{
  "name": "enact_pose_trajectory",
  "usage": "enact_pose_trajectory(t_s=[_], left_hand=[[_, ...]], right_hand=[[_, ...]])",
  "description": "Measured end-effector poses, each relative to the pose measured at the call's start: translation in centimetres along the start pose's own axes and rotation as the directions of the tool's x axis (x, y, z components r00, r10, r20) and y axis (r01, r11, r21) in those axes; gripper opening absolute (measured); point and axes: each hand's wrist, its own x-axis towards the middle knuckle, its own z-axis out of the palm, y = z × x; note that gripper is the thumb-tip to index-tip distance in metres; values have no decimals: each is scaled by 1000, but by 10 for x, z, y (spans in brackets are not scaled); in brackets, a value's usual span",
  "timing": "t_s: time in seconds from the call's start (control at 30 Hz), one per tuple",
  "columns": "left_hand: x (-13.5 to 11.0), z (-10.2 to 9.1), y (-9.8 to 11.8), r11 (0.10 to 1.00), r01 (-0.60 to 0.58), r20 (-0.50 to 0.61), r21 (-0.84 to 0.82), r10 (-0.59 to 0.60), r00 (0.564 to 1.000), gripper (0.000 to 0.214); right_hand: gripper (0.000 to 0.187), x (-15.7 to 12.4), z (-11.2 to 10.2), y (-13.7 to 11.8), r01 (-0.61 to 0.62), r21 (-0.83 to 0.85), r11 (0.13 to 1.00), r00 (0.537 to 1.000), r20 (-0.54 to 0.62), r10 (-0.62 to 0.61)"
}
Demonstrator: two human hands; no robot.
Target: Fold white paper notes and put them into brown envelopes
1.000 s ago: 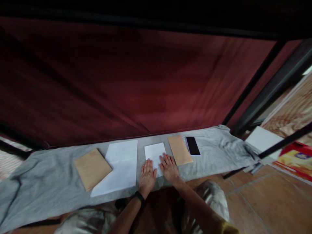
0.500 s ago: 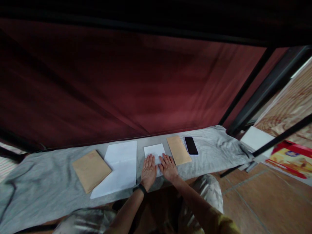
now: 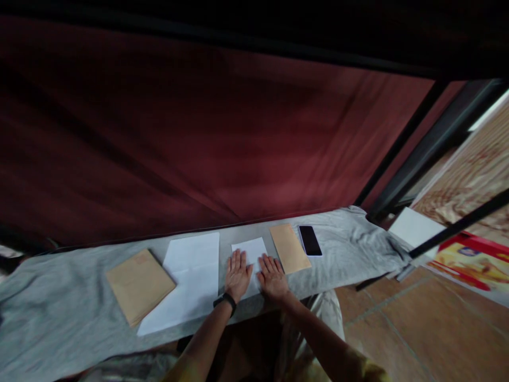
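Note:
Between my two hands lies a small folded white sheet of paper [image 3: 251,248], flat on the grey cloth. My left hand [image 3: 237,274] rests palm down on its left edge, fingers stretched away from me. On the right edge, my right hand [image 3: 272,277] lies flat too, its fingers slightly spread. Neither hand grips anything. Just right of the paper is a single brown envelope [image 3: 290,248]. Larger white sheets [image 3: 191,281] lie to the left, partly under a stack of brown envelopes [image 3: 141,284].
A dark-screened phone [image 3: 310,241] lies right of the single envelope. The grey cloth [image 3: 353,244] covers a narrow bench. A dark red curtain [image 3: 238,143] rises behind it. Black metal bars [image 3: 401,143] and a red-and-yellow box [image 3: 473,260] stand at the right.
My hands have moved a little apart on the folded paper, the left one outward, showing more of its middle. The view has shifted slightly.

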Motion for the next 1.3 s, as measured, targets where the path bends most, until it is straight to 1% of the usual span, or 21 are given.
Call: enact_pose_trajectory(t_s=[0.13, 0.23, 0.33, 0.4, 0.47, 0.6, 0.7, 0.87, 0.93, 1.0, 1.07, 1.17, 1.23, 1.3], left_hand=[[-1, 2, 0, 1000, 17, -6, -1, -17, 1000, 64], [-1, 6, -2, 1000, 3, -14, -2, -3, 1000, 61], [0, 10, -4, 1000, -15, -37, 1, 15, 999, 57], [0, 12, -5, 1000, -21, -46, 6, 21, 999, 57], [0, 13, -5, 1000, -22, -51, 9, 22, 998, 58], [-3, 13, -5, 1000, -22, -83, -4, 21, 996, 59], [0, 14, -3, 1000, -8, -82, -11, 7, 997, 59], [19, 12, 1, 998, 49, -35, -35, -50, 998, 60], [26, 10, 1, 997, 69, -40, -46, -71, 997, 61], [27, 10, -1, 996, 76, -55, -55, -79, 995, 62], [23, 12, -3, 995, 75, -79, -65, -80, 994, 64], [7, 15, -2, 995, 64, -140, -76, -74, 987, 63], [-10, 17, 3, 997, 7, -163, -75, -19, 986, 62], [-30, 16, 12, 993, -99, -140, -70, 89, 986, 59]], right_hand=[[52, 7, 3, -3, -51, 1, 999, 999, 4, 51], [52, 28, 6, -14, -44, 42, 998, 999, 31, 43], [51, 54, 10, -26, 15, 100, 995, 997, 80, -23], [49, 67, 15, -27, 20, 102, 995, 993, 111, -31], [48, 74, 19, -21, -5, 76, 997, 992, 123, -5], [48, 74, 26, 4, -18, 20, 1000, 998, 65, 17], [51, 70, 30, 16, -32, -11, 999, 999, 17, 32], [54, 67, 34, 17, -30, -39, 999, 999, 13, 30], [55, 67, 34, 17, -24, -45, 999, 999, 26, 25], [56, 67, 33, 17, -22, -49, 999, 999, 34, 23], [56, 67, 33, 18, -22, -49, 999, 999, 33, 23], [56, 66, 32, 17, -25, -49, 998, 999, 29, 26], [56, 65, 31, 17, -28, -52, 998, 999, 29, 29], [56, 65, 30, 17, -30, -52, 998, 999, 32, 32]])
